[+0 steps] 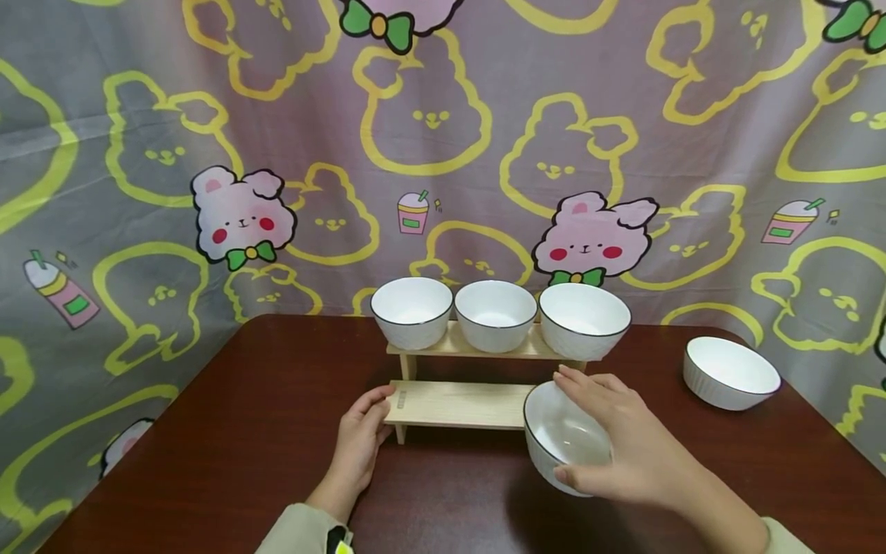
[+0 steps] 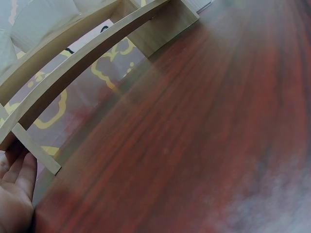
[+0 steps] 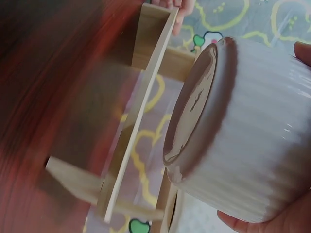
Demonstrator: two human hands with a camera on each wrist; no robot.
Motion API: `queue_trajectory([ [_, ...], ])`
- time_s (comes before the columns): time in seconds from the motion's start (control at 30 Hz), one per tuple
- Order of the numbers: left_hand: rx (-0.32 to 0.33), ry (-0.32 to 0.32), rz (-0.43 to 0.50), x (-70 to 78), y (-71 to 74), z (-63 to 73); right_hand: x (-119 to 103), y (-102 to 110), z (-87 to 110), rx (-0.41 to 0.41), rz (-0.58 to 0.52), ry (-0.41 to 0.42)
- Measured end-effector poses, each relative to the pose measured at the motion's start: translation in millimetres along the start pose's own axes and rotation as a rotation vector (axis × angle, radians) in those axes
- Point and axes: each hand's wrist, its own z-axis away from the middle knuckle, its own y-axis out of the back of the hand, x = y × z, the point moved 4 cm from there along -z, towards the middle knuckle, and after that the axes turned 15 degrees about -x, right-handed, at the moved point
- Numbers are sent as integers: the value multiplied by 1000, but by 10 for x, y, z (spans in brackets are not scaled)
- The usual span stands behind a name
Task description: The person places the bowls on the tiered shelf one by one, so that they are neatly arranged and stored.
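Observation:
A two-tier wooden rack (image 1: 464,405) stands on the table. My left hand (image 1: 358,440) grips the left end of its lower shelf, thumb on top; in the left wrist view fingers reach under that end. My right hand (image 1: 633,446) holds a white ribbed bowl (image 1: 554,438) with a dark rim, tilted, in front of the lower shelf's right end. The right wrist view shows the bowl's base (image 3: 192,109) raised off the table and close to the shelf. Along the upper shelf sit three white bowls, left (image 1: 411,312), middle (image 1: 495,315) and right (image 1: 584,319).
Another white ribbed bowl (image 1: 730,373) stands on the table at the far right. The dark red-brown table (image 1: 208,446) ends at a patterned curtain (image 1: 443,154) behind the rack.

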Motion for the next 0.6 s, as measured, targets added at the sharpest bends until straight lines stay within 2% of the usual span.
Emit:
queue_trajectory([
  [0.27, 7, 0, 7, -11, 4, 1, -101, -124, -227, -6, -32, 47],
  [0.4, 11, -2, 13, -19, 1, 1, -149, -193, -335, -25, -43, 39],
  [0.6, -1, -2, -7, 18, 8, -5, -245, -291, -512, -31, -74, 76],
])
